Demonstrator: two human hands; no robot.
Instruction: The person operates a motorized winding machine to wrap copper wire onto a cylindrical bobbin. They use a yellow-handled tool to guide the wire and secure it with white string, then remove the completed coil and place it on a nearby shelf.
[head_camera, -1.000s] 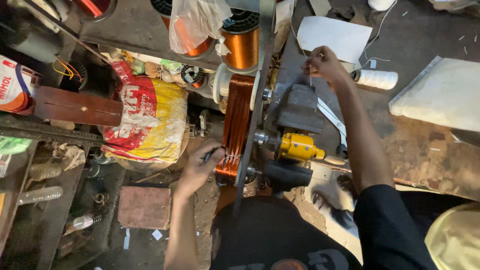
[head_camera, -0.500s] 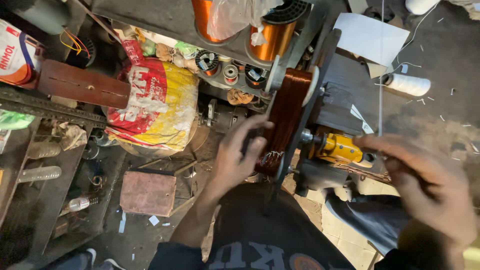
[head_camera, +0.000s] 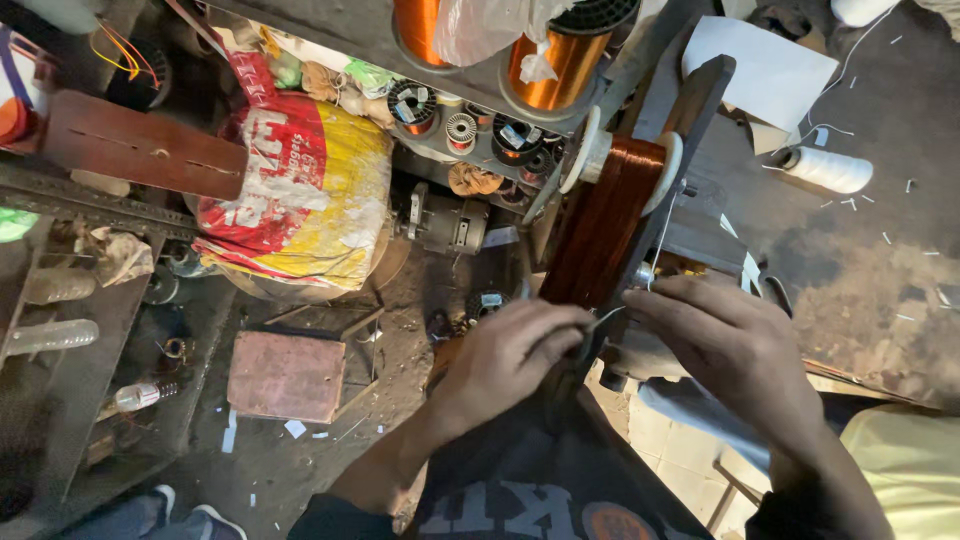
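Note:
A band of copper wire (head_camera: 605, 222) is wound around a former between white end plates on a dark winding machine (head_camera: 700, 110). My left hand (head_camera: 510, 352) pinches at the lower edge of the coil. My right hand (head_camera: 735, 345) is beside it, fingers closed around a thin white thread (head_camera: 660, 235) that runs up along the coil's right side. Both hands meet at the coil's near end. What lies under the fingertips is hidden.
Copper wire spools (head_camera: 550, 60) stand on a shelf above. A red and yellow sack (head_camera: 300, 195) lies left. A white thread roll (head_camera: 825, 168) and paper sheet (head_camera: 765, 70) rest on the bench at right. A reddish block (head_camera: 285, 375) lies on the floor. Someone's shoes (head_camera: 170, 505) show bottom left.
My right hand came down from the far side of the machine to the coil's near end. My left hand shifted to meet it. The view tilted.

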